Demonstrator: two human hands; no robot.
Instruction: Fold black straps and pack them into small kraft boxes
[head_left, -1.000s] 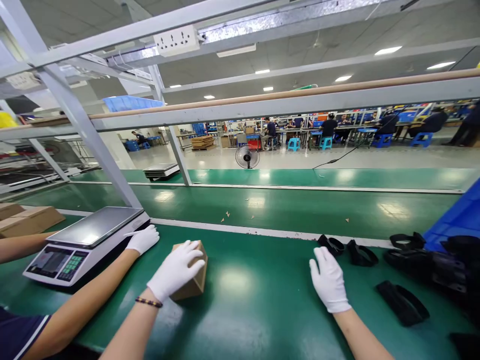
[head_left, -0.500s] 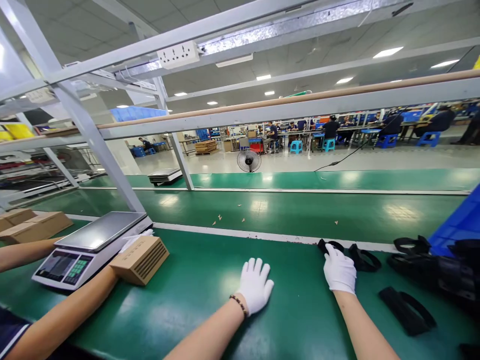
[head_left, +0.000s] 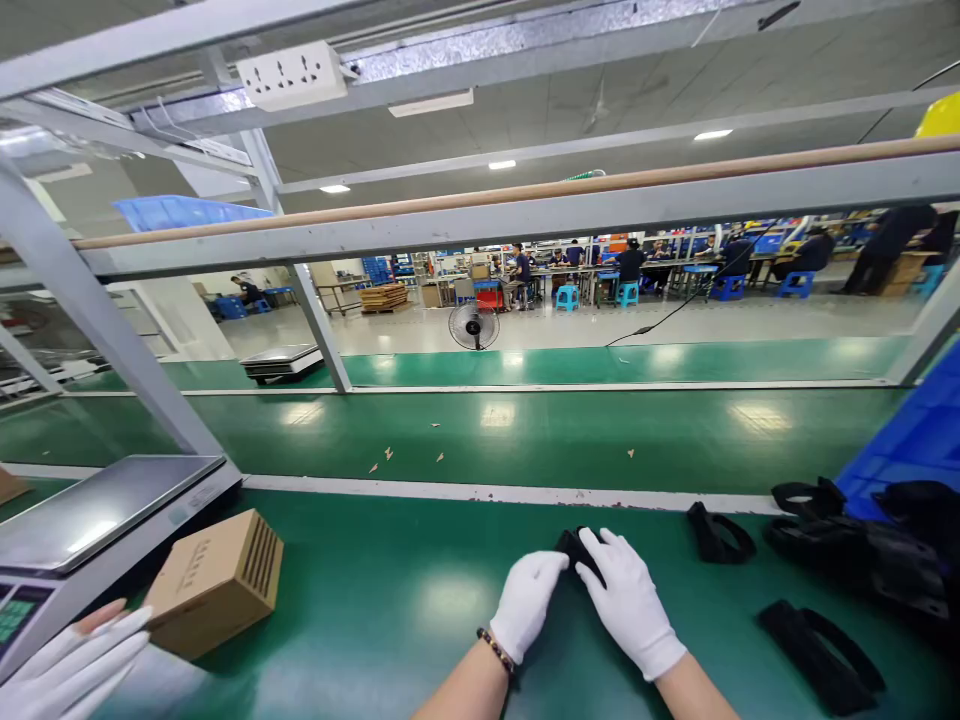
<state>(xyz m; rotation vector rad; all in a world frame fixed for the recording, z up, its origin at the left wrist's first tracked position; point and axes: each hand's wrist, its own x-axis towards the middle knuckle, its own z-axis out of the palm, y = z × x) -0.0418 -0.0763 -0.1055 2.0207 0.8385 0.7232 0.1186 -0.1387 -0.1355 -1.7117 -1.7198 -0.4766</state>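
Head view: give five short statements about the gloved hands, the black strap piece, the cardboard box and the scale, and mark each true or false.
1. Both of the person's hands, left hand and right hand, touch the black strap piece. True.
2. The cardboard box sits on the scale platform. False: it lies on the green belt beside the scale.
3. Both hands wear white gloves. True.
4. The hands are bare at the wrist. False: the left wrist wears a beaded bracelet.
5. A co-worker's gloved hand shows at lower left. True.
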